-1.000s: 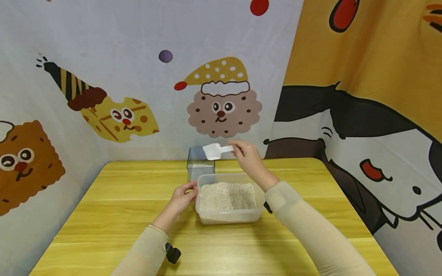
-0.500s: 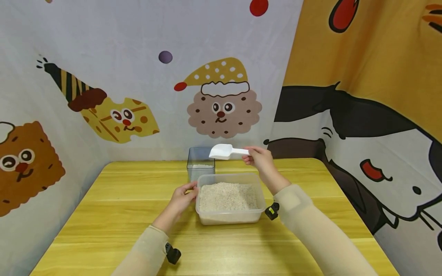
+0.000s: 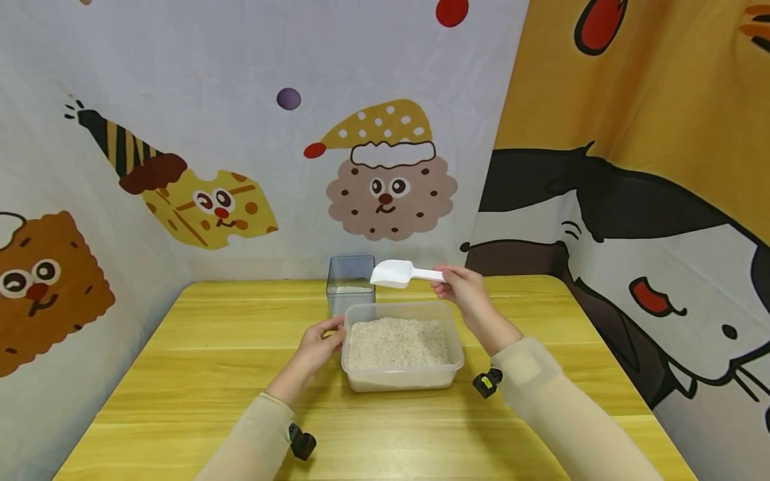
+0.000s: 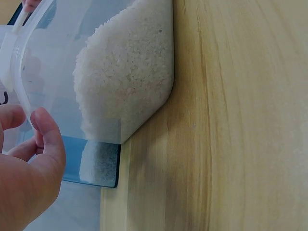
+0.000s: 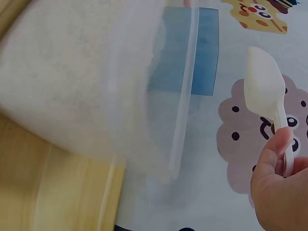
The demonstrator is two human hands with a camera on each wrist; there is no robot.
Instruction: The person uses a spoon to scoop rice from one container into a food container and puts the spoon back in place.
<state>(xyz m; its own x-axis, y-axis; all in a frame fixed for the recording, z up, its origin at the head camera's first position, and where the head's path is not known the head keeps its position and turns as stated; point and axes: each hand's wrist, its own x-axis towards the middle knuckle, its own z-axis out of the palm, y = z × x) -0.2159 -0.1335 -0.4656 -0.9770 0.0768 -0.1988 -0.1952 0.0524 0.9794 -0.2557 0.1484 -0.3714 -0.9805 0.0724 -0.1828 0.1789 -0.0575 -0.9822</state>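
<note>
My right hand (image 3: 466, 290) grips the handle of a white plastic scoop (image 3: 394, 274), raised behind the tub and just right of the blue bin. No rice shows in the scoop's bowl in the head view. My left hand (image 3: 315, 344) pinches the left rim of a clear plastic tub (image 3: 397, 381), thumb on one side and fingers on the other, as the left wrist view shows. White rice (image 4: 130, 67) is heaped inside the tub. Behind its left corner stands a translucent blue bin (image 3: 335, 274) with a shallow layer of rice at the bottom.
The wooden table (image 3: 210, 374) carries both containers near its far side. A cartoon-printed cloth (image 3: 240, 67) hangs right behind the table's back edge and along both sides. Each wrist wears a small black camera, such as the right camera (image 3: 487, 383).
My right hand has drawn the scoop to the right and slightly down, away from over the blue bin, turning it from tipped to nearly level. The left hand and tub have stayed put.
</note>
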